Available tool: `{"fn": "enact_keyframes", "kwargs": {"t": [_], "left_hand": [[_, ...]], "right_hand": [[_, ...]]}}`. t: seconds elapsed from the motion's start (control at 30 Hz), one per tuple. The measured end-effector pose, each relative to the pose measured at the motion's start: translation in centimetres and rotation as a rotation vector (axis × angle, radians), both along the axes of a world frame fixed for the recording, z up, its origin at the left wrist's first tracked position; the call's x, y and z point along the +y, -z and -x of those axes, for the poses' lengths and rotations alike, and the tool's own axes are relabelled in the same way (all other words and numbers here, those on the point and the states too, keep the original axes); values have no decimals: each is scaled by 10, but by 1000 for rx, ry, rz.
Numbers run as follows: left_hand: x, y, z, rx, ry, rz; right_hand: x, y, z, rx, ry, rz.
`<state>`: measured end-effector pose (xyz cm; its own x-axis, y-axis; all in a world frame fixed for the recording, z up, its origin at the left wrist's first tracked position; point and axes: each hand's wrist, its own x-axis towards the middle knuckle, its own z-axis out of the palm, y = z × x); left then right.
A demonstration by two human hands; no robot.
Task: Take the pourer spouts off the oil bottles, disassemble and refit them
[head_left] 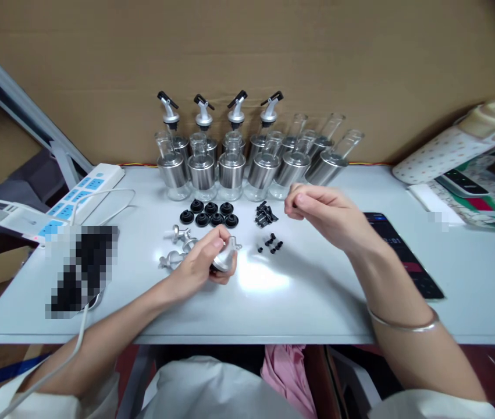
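My left hand (207, 259) is closed around a silver pourer spout (228, 254) with a dark underside. Beside it on the white table lie several loose silver spouts (174, 259). My right hand (317, 209) is raised over the table with its fingers pinched together; whatever they hold, if anything, is hidden. Left of that hand are a pile of small black levers (266, 214) and a few tiny black caps (272, 243). Several round black stoppers (210, 214) sit in two rows in front of the bottles.
Glass bottles with steel sleeves (231, 171) stand along the back, some topped with pourers (237, 110). A white power strip (82, 198) and cable lie left. A phone (404, 256) showing a timer and a dotted flask (456, 142) are right. The table's front edge (247, 338) is near.
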<state>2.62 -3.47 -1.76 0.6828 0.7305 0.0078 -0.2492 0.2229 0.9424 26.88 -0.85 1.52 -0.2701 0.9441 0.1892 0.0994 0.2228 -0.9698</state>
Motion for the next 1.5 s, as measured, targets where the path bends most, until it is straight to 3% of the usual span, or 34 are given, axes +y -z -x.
{"fn": "enact_keyframes", "kwargs": {"t": [0.17, 0.37, 0.67, 0.87, 1.5], "left_hand": [[3, -2, -1, -11, -96, 28], [4, -4, -2, 27, -135, 53], [1, -1, -1, 90, -94, 25], [0, -3, -3, 79, -125, 37], [1, -5, -3, 60, -151, 61]], "right_hand": [[4, -6, -19, -286, -14, 148], [9, 5, -22, -576, -167, 264], [18, 22, -17, -1007, -106, 149], [17, 19, -16, -983, -164, 244], [20, 23, -19, -954, -115, 170]]}}
